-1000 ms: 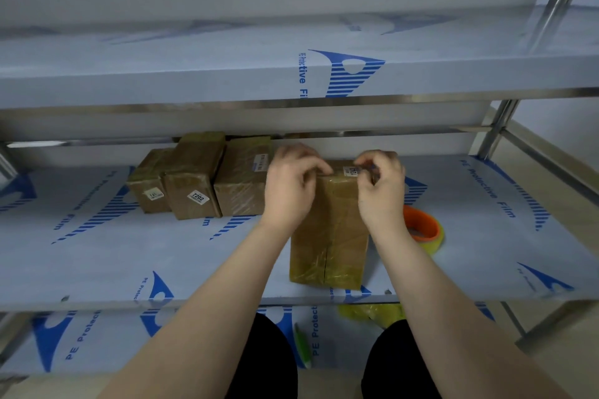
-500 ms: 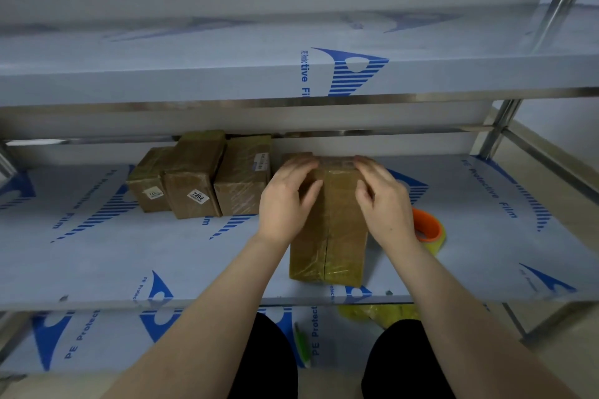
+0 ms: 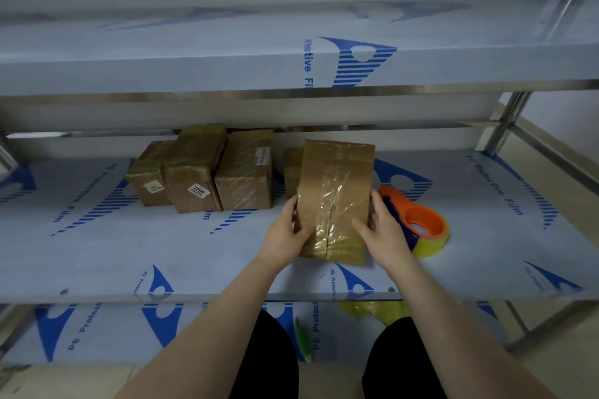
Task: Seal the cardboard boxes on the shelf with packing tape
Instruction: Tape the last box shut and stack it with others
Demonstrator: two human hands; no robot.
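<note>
A brown cardboard box wrapped in shiny clear tape lies lengthwise on the middle shelf, with a seam running down its near half. My left hand grips its near left side and my right hand grips its near right side. Just right of the box lies an orange tape dispenser with a roll of clear tape. Three taped boxes stand in a row at the back left, two showing white labels. Another small box is partly hidden behind the held one.
The upper shelf overhangs close above the boxes. Steel uprights stand at the right. On the lower shelf lie a yellow bag and a green object. My dark-clothed knees are at the bottom.
Both hands slid from the box's far end, where they pressed the tape, down to its near sides. The box's far end now looks slightly raised and the label on it is out of sight.
</note>
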